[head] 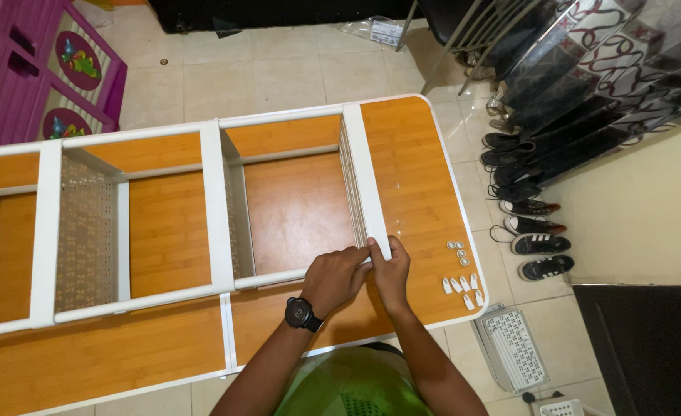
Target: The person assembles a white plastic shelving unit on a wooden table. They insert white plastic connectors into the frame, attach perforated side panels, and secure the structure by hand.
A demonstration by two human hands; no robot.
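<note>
Floor: pale tiles (225, 73) under everything, with a purple toy stand (44, 69) at the far left corner.
Panel: a wood-grain board with white edging (414, 162) lies flat on the floor.
Rack: a white shelf frame (213, 208) with perforated dividers rests on its side across the board.
Left hand (334, 279): forearm rises from the lower middle, a black watch (300, 312) on the wrist, knuckles up, fingers curled down over the frame's lower right corner (371, 258) and gripping it.
Right hand (391, 271): pressed against the left one, thumb and fingers pinched on the end of the white upright at that same corner.
Small parts: white clips and round caps (461, 270) lie on the board just right of the hands.
Right edge: shoes (529, 208) lined along a rack by the wall.
</note>
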